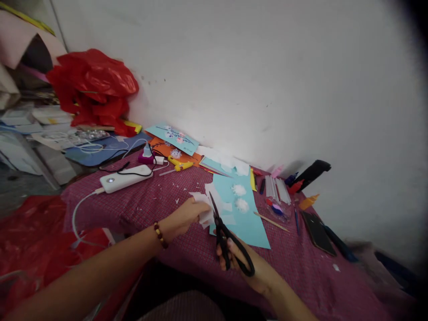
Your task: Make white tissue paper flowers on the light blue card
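Observation:
My left hand (187, 217) pinches a piece of white paper (204, 209) over the red checked tablecloth; a bead bracelet sits on that wrist. My right hand (245, 263) grips black scissors (224, 234), fingers through the handles, and the blades point up into the white paper. Just beyond lies a light blue sheet (245, 220) with two white fluffy shapes on it and white paper scraps along its left side.
A white power strip (125, 177) with cables lies at the left. A yellow glue gun (179, 165), blue and orange cards, white glue sticks (277, 189), pens, a wooden stick and a black phone (318, 232) lie near the wall. A red plastic bag (95, 91) sits far left.

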A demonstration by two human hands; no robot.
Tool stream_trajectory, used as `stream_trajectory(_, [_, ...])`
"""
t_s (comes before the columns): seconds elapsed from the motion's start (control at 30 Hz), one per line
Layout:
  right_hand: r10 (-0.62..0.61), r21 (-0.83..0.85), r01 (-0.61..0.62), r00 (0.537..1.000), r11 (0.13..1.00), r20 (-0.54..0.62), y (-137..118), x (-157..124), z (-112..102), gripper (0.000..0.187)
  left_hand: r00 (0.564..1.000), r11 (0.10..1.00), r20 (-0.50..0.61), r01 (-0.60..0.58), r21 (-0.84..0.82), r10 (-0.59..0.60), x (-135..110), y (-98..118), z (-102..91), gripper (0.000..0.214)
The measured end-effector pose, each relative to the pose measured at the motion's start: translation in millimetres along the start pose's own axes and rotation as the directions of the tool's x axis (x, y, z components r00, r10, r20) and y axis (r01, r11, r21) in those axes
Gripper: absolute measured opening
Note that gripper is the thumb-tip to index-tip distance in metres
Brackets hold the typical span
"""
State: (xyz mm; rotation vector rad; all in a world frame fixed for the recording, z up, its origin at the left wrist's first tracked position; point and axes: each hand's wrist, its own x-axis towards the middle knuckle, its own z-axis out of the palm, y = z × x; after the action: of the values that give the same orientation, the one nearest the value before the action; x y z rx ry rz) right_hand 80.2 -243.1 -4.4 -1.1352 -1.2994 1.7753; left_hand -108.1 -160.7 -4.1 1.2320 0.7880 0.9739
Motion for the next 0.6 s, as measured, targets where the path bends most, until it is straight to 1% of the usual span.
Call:
stream_trajectory(0.07, [0.032,0.094,-0.036,0.999,0.995,0.044,2.5,-3.4,-2.7,0.048,0.999,0.999,-0.040,0.036,-0.024,-0.037,-5.7,-2.2,-4.8,0.014])
stream_trajectory(0.13, [0.057,0.161,-0.066,0.997,0.985,0.056,4.0,-6.6,-6.1,0.051,0.994,0.995,-0.075,0.069,-0.071,-0.074,-10.6,-1.3,-11.3,0.025])
stream_trajectory(0.17, [0.071,0.179,-0.080,0.996,0.981,0.056,4.6,-8.1,-7.7,0.052,0.994,0.993,-0.074,0.072,-0.092,-0.079,-12.7,-0.2,-15.1,0.032])
stream_trajectory(0.27, [0.111,0.182,-0.118,0.993,0.976,0.048,6.5,-12.4,-10.3,0.052,0.999,0.991,-0.001,0.047,-0.128,-0.048,-18.0,3.5,-26.4,0.048])
stream_trajectory(0.37, [0.135,0.177,-0.144,0.989,0.974,0.060,9.0,-15.9,-7.9,0.051,0.998,0.993,0.050,0.047,-0.106,-0.042,-21.9,4.7,-32.8,0.050])
stream_trajectory(0.5, [0.131,0.163,-0.144,0.987,0.976,0.088,12.6,-14.5,0.9,0.050,0.997,0.993,0.054,0.061,-0.098,-0.056,-24.6,1.4,-29.2,0.051])
stream_trajectory(0.6, [0.083,0.163,-0.092,0.995,0.982,0.063,16.2,-8.0,7.6,0.049,0.998,0.992,0.050,0.049,-0.114,-0.044,-25.5,-2.1,-21.4,0.049])
